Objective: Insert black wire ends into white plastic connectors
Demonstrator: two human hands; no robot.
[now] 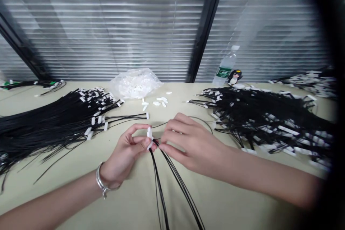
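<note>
My left hand [128,147] pinches white plastic connectors [149,133] between thumb and fingers in the middle of the view. Black wires [176,176] run from the connectors down toward the bottom edge in two strands. Just to the right, my right hand [183,138] is closed, its fingertips gathered close to the connectors at a black wire. A thin wire [202,119] curves out behind that hand to the right. The right fingertips partly hide what lies between them. A silver bracelet [101,181] circles my left wrist.
Black cable bundles with white connectors lie at left [54,115] and right [258,115]. Behind stand a clear bag [136,82] of white parts, loose white connectors [161,100], a water bottle [225,68] and a penguin figure [235,77]. Window blinds [121,25] back the table.
</note>
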